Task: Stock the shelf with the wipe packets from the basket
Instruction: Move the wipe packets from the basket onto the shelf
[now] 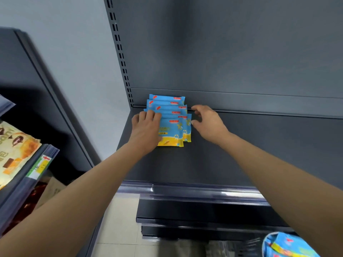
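Observation:
Several blue and yellow wipe packets (171, 123) lie in an overlapping row at the back left of the dark grey shelf (241, 154). My left hand (146, 128) rests flat on the left side of the front packets, fingers straight. At the row's right edge is my right hand (207, 121), fingers loosely curved, fingertips touching or nearly touching the packets' right side, holding nothing. The basket (285, 245) with more blue packets shows at the bottom right, partly behind my right forearm.
The shelf's back panel (241, 52) rises behind the packets and a slotted upright (120, 56) stands at the left. A clear price rail (194, 191) runs along the front edge. Another shelf unit with yellow snack bags (14, 151) is at the left.

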The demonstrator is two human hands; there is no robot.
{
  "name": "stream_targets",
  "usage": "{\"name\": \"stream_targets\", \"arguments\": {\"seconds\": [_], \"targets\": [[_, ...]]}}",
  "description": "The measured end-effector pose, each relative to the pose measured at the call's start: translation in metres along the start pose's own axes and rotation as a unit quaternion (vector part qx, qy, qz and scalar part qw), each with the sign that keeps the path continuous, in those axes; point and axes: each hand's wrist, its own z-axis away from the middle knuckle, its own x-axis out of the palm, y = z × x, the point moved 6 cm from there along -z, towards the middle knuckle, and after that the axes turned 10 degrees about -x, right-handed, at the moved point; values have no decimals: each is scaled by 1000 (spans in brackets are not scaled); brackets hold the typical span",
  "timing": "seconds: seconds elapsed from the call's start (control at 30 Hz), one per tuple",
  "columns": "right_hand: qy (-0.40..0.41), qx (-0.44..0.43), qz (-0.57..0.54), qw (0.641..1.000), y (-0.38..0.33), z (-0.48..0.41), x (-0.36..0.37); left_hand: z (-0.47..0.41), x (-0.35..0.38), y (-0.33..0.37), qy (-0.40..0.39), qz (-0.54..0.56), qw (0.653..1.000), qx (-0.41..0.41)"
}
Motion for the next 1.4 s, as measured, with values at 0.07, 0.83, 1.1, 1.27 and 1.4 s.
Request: {"name": "stream_targets", "arguments": {"seconds": [0.07, 0.83, 1.1, 1.27, 1.4], "targets": [[2, -21, 18, 1000, -8, 7, -5, 5, 1, 1, 3, -6, 1000, 6], [187, -239, 277, 912, -56, 215, -177, 178, -178, 199, 269, 97, 950, 124], [175, -240, 283, 912, 24, 340, -237, 271, -162, 322, 233, 109, 959, 121], [67, -190, 275, 940, 97, 389, -231, 306, -107, 375, 140, 113, 976, 121], [-44, -148, 261, 953, 150, 414, -198, 324, -45, 388, 22, 92, 988, 125]]}}
